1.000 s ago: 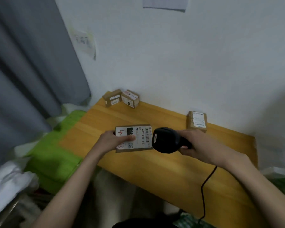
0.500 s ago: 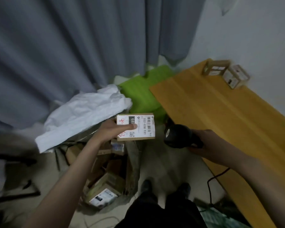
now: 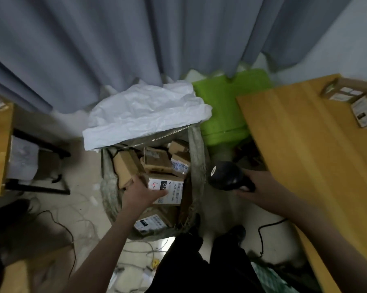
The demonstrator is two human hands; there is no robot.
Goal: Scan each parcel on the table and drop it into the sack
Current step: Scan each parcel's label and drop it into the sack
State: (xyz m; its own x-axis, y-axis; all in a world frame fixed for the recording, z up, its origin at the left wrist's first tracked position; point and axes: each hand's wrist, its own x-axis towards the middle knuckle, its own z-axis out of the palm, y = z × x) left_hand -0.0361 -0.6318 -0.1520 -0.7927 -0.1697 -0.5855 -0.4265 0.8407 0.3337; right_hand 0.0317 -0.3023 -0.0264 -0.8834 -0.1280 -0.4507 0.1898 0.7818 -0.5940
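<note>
A brown parcel [image 3: 167,190] with a white barcode label and red handwriting is held label-up over the open sack [image 3: 196,166] at frame centre. Many brown parcels are seen inside the sack. Two more boxes [image 3: 356,102] lie on the table [image 3: 305,144], upper right.

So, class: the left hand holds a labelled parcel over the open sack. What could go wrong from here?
1. The sack already holds a pile of boxes, so the parcel, once the left hand lets go, may land on top and tumble awkwardly.
2. The scanner cable trails from the right hand past the feet; it might snag.
</note>
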